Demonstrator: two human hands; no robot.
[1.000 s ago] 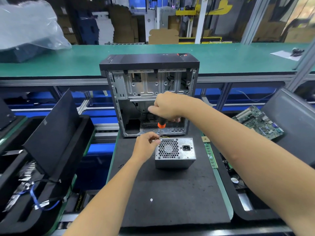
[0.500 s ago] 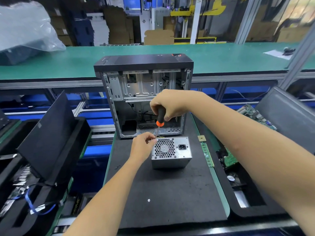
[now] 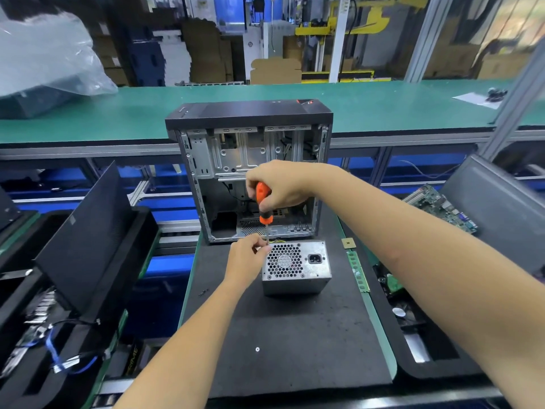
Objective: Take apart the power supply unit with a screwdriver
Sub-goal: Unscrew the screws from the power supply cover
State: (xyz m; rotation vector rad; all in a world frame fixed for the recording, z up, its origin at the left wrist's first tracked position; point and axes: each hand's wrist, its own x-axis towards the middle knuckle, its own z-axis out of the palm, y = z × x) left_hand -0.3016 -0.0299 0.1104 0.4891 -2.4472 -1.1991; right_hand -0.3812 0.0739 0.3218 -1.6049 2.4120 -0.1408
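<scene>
Now, from the head view, I see my right hand (image 3: 283,184) higher than half a second ago — more of the orange screwdriver (image 3: 264,212) handle shows in its fist. My left hand (image 3: 246,259) still pinches the shaft near the power supply unit (image 3: 296,268) — it sits on the black mat (image 3: 295,343), just before the open computer case (image 3: 250,169).
</scene>
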